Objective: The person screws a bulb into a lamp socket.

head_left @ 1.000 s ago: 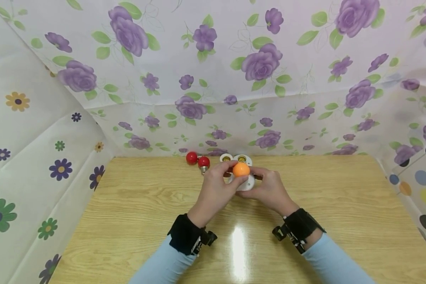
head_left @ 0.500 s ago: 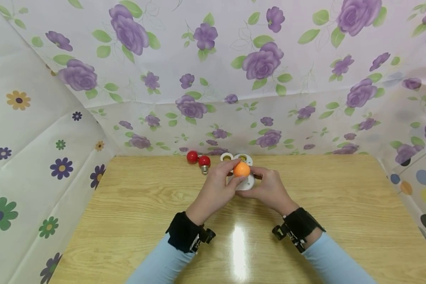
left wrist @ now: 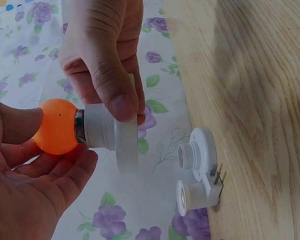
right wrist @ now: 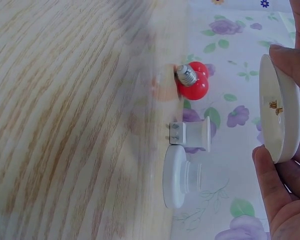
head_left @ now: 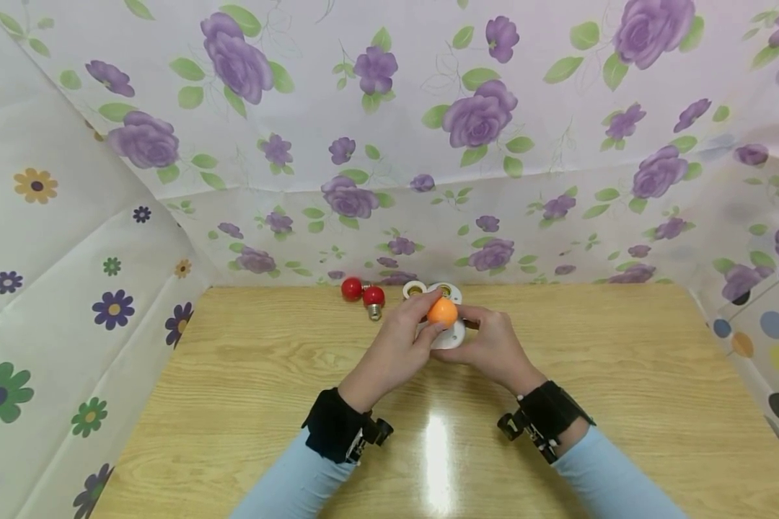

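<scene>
With left grip [head_left: 396, 344] closed round orange bulb [head_left: 443, 313], slightly below and right of head-frame centre, with right grip [head_left: 490, 344] pinched on rim of white lampholder [left wrist: 126, 152], with metal cap [left wrist: 80, 126] at its mouth, with red bulbs [head_left: 373, 295] farther left on bench [head_left: 260, 404].

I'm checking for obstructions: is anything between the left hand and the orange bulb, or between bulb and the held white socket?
Nothing visible. The left hand directly grips the orange bulb, whose metal base is at the mouth of the white socket in the right hand. The red bulbs and other sockets lie aside.
</scene>
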The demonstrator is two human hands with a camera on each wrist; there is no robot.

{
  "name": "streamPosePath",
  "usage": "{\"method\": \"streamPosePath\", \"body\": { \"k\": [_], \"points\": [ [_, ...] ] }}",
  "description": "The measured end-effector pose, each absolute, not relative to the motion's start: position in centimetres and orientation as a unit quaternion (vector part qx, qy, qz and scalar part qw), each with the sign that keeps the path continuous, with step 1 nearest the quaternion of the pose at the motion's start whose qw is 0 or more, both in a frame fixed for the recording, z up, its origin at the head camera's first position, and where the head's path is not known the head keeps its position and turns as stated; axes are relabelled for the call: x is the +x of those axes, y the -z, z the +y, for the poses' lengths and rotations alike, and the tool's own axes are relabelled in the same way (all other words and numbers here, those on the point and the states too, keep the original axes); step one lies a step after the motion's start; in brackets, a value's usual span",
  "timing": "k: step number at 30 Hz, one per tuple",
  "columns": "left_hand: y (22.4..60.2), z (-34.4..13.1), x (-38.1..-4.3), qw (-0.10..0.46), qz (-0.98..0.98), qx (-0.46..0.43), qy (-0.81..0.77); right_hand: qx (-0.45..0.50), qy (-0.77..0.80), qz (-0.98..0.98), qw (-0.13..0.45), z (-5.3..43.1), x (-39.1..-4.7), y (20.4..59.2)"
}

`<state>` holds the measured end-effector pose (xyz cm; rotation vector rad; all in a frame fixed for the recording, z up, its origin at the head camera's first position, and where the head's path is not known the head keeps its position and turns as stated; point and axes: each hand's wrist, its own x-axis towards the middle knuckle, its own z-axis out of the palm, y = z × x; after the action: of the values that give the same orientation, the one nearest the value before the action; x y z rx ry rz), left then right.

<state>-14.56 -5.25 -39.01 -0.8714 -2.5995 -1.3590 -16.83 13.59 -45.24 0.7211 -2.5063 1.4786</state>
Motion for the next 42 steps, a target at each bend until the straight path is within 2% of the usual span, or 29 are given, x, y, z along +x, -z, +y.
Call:
{"method": "streamPosePath", "body": {
  "k": [7, 16, 22, 42],
  "points": [
    [38.9, -5.2, -14.4, 0.044, -0.853, -0.273, 0.443, 0.232, -0.497, -0.834, 0.066, 13.7, -16.7, 45.0],
    [39.2, -4.6, -14.1, 0.167, -0.845, -0.184, 0.473, 0.226, -0.498, -0.834, 0.070, 13.6, -16.7, 45.1],
    [39.8, -4.0, -13.8, 0.206, -0.838, -0.170, 0.476, 0.216, -0.495, -0.837, 0.082, 13.6, -16.8, 45.4],
    [40.3, -3.9, -14.0, 0.207, -0.840, -0.190, 0.464, 0.219, -0.482, -0.845, 0.080, 13.5, -16.7, 45.2]
  ]
}}
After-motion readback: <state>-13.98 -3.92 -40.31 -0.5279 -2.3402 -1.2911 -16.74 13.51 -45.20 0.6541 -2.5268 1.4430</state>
